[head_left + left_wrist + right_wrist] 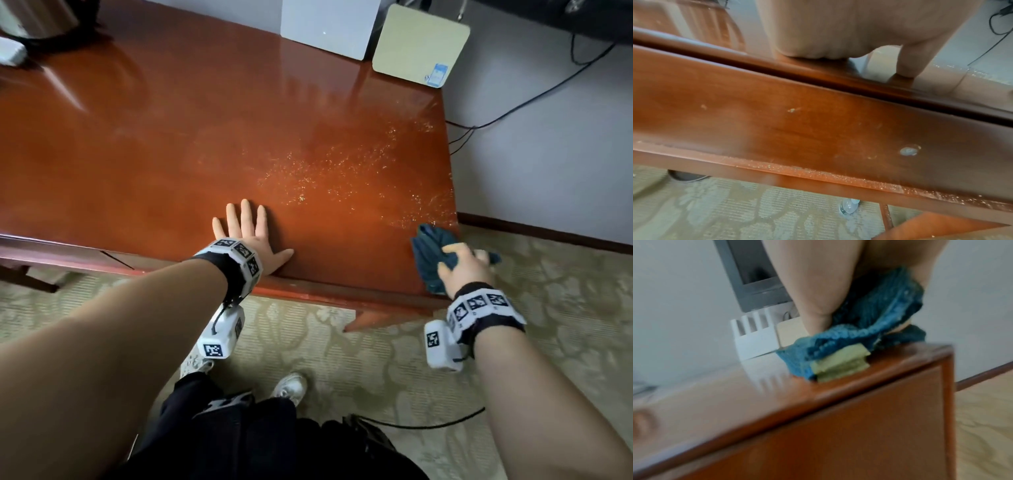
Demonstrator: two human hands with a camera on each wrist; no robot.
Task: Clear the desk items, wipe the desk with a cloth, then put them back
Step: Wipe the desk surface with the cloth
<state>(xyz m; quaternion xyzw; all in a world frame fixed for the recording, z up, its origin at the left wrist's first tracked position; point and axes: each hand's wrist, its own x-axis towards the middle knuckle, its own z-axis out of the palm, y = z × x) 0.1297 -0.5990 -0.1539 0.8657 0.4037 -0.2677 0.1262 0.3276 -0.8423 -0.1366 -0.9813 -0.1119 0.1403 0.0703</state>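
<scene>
Your right hand [463, 270] grips the bunched blue cloth [429, 255] at the desk's [171, 154] front right corner. Your left hand [248, 236] lies flat, fingers spread, near the front edge

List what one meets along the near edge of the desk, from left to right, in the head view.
Left hand flat on the desk → bare wood → blue cloth → right hand gripping it at the corner.

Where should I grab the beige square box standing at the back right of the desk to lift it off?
Grip the beige box by its two side edges, from above and the front. It stands on edge against the wall beside the white box, so its back is blocked and the inner gap is tight.
</scene>
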